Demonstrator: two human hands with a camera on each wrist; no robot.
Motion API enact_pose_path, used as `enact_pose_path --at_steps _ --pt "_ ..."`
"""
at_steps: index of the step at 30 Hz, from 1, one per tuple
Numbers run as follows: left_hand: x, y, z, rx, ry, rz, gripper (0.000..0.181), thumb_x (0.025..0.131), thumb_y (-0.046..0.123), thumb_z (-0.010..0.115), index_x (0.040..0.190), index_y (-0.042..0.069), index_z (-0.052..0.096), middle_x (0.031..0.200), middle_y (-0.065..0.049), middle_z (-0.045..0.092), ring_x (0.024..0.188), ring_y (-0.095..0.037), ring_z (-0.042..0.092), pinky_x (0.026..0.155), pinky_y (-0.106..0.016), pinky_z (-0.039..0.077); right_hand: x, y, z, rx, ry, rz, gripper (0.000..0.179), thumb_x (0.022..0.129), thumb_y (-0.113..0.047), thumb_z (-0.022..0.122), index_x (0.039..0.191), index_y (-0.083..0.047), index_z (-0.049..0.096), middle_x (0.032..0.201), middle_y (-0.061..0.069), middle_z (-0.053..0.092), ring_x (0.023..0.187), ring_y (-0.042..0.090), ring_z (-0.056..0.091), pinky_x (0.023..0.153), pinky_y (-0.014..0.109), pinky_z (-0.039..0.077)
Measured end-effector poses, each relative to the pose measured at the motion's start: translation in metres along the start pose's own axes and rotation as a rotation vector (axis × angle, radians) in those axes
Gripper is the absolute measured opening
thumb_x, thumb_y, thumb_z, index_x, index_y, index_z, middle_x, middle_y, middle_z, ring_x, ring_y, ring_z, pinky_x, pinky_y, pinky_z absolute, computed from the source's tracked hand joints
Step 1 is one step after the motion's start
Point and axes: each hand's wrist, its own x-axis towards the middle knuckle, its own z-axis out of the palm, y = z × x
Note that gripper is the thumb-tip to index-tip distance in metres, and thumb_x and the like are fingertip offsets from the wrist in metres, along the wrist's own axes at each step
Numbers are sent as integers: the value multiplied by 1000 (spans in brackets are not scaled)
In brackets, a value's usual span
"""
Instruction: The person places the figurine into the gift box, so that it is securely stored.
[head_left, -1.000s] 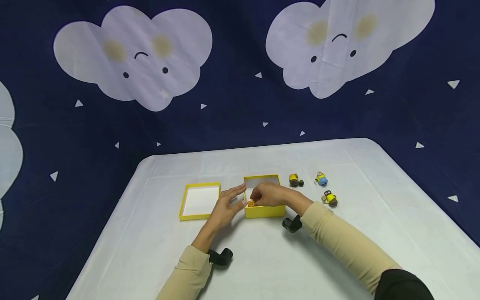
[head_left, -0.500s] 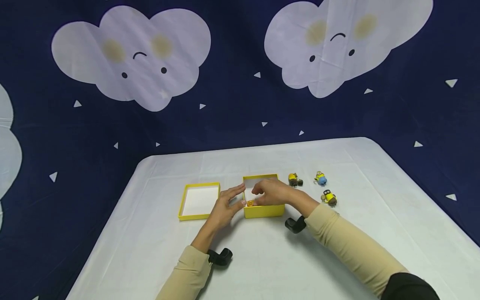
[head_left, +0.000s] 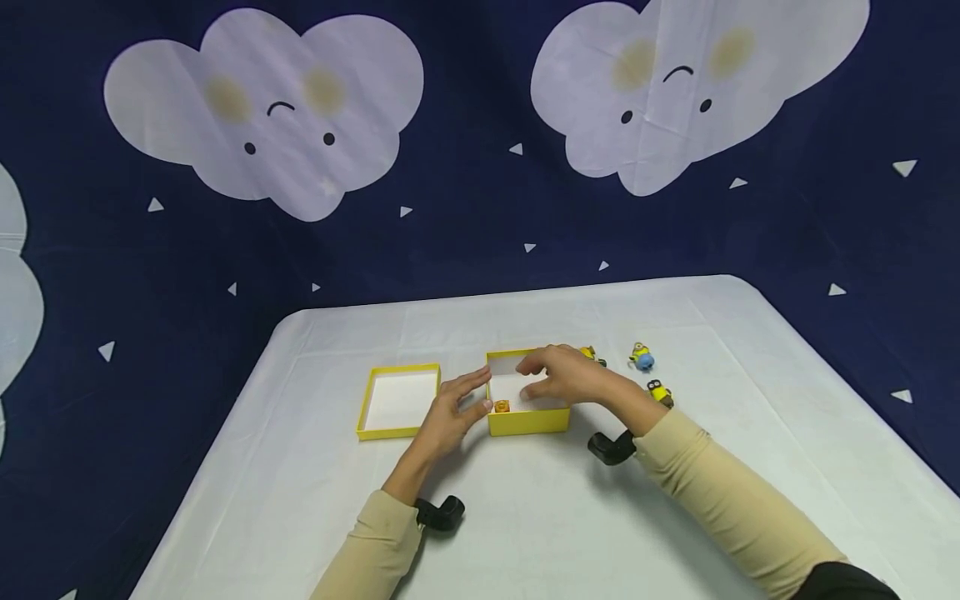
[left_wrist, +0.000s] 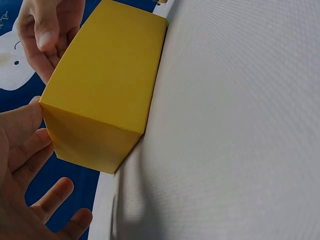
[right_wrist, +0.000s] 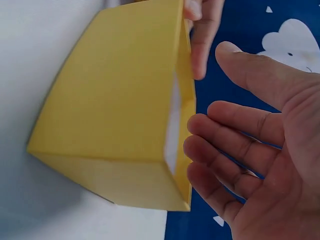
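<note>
A yellow box (head_left: 528, 423) with a white inside stands on the table, its top uncovered. Inside its near left corner is a small orange-yellow thing (head_left: 502, 407), too small to make out. My left hand (head_left: 448, 412) touches the box's left side, fingers extended, the thumb at the near corner; the left wrist view shows fingertips against the end wall (left_wrist: 87, 140). Above the right part of the box is my right hand (head_left: 566, 373), fingers slightly bent and apart from the thumb. Nothing lies in that hand in the right wrist view, where the palm (right_wrist: 265, 195) shows.
Left of the box lies a yellow-rimmed lid (head_left: 375, 434), white inside up. On the right are small yellow toy figures: one in blue (head_left: 642, 357), one with dark goggles (head_left: 659, 392), and one (head_left: 588, 352) partly behind my right hand. A patterned dark blue cloth (head_left: 465, 258) hangs behind.
My right hand has let go of the small orange-yellow thing in the corner, opened, and moved up and right, now partly covering one figure. The left hand stays at the box.
</note>
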Motion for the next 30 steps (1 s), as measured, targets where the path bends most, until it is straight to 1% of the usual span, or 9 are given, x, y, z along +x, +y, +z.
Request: enact_pose_path --at_steps 4,7,9,12,15,18,22,25,30 --pt "0 0 -1 0 -4 -9 44 90 7 61 133 2 53 145 -11 46 134 -34 35 112 -53 29 -4 1 -8 26 26 17 50 82 -36 72 124 -10 62 120 3 67 115 24 59 97 44 48" --pt "1 -3 0 -4 -2 -9 44 90 7 61 133 2 53 145 -11 46 134 -34 35 112 -54 29 -7 1 -13 36 41 22 50 82 -38 71 124 -12 62 121 3 66 115 24 58 96 45 48" --pt "3 -11 3 -7 7 -14 44 90 8 61 133 3 53 146 -8 46 134 -33 35 112 -54 28 -10 3 -16 44 53 21 49 82 -38 71 123 -13 62 121 4 65 115 24 58 95 44 49" --pt "8 -26 7 6 20 -7 45 90 11 62 133 6 53 145 -2 47 134 -28 36 112 -53 28 -15 5 -21 48 73 19 48 82 -39 71 122 -14 62 121 4 65 114 24 57 94 43 49" --pt "11 -38 7 20 10 2 46 90 16 63 134 9 53 145 4 46 134 -24 36 112 -51 29 -20 8 -24 42 96 11 47 83 -38 71 122 -13 63 120 3 65 114 24 58 95 43 48" --pt "12 -39 6 30 -4 15 47 90 17 63 135 9 52 146 5 46 134 -25 36 112 -51 29 -24 12 -26 36 114 14 47 83 -38 70 122 -14 63 121 3 65 113 24 58 95 42 48" --pt "12 -37 5 41 -7 24 46 90 16 63 135 7 52 146 3 45 133 -25 36 112 -51 30 -32 18 -27 67 124 46 46 83 -38 70 122 -15 63 123 4 64 111 29 59 92 43 49" --pt "11 -37 5 39 -5 19 46 90 17 63 134 8 52 146 3 45 133 -25 36 112 -50 29 -38 21 -27 94 133 60 46 83 -35 71 122 -13 63 123 6 64 111 33 61 92 44 50" --pt "9 -38 4 28 -4 8 46 90 19 63 134 11 53 146 3 45 133 -25 36 112 -50 30 -46 28 -26 101 153 60 46 84 -34 70 123 -11 61 124 6 64 112 33 60 92 44 50"
